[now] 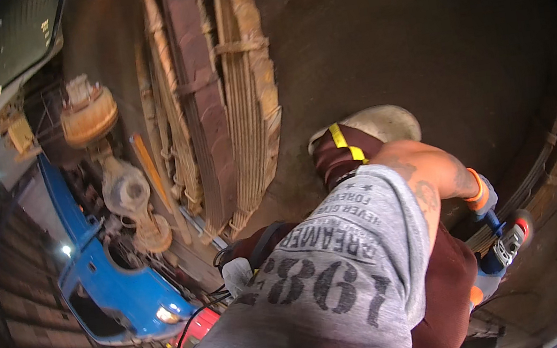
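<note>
At the right, an angle grinder [509, 244] with a blue body, a grey metal head and a reddish disc is held in both gloves. My left hand [484, 200], in a grey glove with an orange cuff, closes round the blue side handle. Lower down, my right hand [488, 283], also gloved with an orange cuff, grips the grinder's body; its fingers are partly hidden. A dark leaf spring [540, 185], long and layered with clips, curves beside the grinder. Whether the disc touches it I cannot tell.
More leaf springs [252, 121] lie stacked at upper left of centre. Beyond them are a rusty axle [127, 185] with a drum [89, 116] and a blue truck cab [122, 293]. A black cable [189, 321] runs near my side. My shoe [384, 120] stands on dark ground.
</note>
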A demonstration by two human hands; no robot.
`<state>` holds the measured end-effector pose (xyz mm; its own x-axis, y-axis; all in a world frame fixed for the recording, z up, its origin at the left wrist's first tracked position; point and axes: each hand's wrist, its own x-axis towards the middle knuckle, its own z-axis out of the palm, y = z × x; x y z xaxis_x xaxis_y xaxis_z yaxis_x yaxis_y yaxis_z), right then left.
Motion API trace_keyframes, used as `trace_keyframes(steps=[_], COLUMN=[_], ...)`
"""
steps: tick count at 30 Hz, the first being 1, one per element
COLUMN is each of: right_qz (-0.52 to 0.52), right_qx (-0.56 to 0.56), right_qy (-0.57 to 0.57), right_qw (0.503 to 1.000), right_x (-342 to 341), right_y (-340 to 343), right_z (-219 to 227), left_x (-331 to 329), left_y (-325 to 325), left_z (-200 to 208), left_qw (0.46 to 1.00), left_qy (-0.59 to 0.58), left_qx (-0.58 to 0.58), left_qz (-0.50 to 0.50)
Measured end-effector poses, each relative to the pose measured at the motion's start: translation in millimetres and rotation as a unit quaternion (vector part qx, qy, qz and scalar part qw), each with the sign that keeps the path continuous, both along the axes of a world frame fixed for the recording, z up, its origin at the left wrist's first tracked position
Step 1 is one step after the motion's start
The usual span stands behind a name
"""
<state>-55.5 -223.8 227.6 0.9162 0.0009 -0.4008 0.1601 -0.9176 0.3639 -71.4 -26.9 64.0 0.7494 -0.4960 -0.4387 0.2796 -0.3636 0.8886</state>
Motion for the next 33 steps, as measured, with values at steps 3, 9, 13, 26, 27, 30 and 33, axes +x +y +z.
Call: trace_keyframes(steps=[3,9,13,26,27,30,33], right_qz=[0.040,0.074,0.080,-0.045,-0.107,-0.090,-0.102], right_qx=[-0.011,-0.016,0.003,0.184,0.168,0.255,0.210], right_qy=[-0.002,0.002,0.003,-0.034,-0.014,-0.025,-0.020], right_qw=[0.999,0.997,0.997,0.981,0.980,0.963,0.972], right_x=[12,20,20,-17,-18,-13,-22], right_y=[-14,-27,-35,0,21,-12,-15], right_z=[1,-9,-13,-14,-1,6,5], left_x=[7,15,15,9,0,9,11], left_y=[-15,-5,-5,29,30,1,-3], left_z=[-6,1,0,35,25,25,27], left_qw=[0.999,0.999,0.998,0.998,0.997,0.997,0.997], left_qy=[-0.007,0.006,-0.015,0.022,-0.005,-0.049,-0.036], left_qx=[0.025,0.039,0.055,0.062,0.072,0.059,0.074], left_qz=[0.019,-0.010,-0.004,-0.004,-0.006,0.018,-0.001])
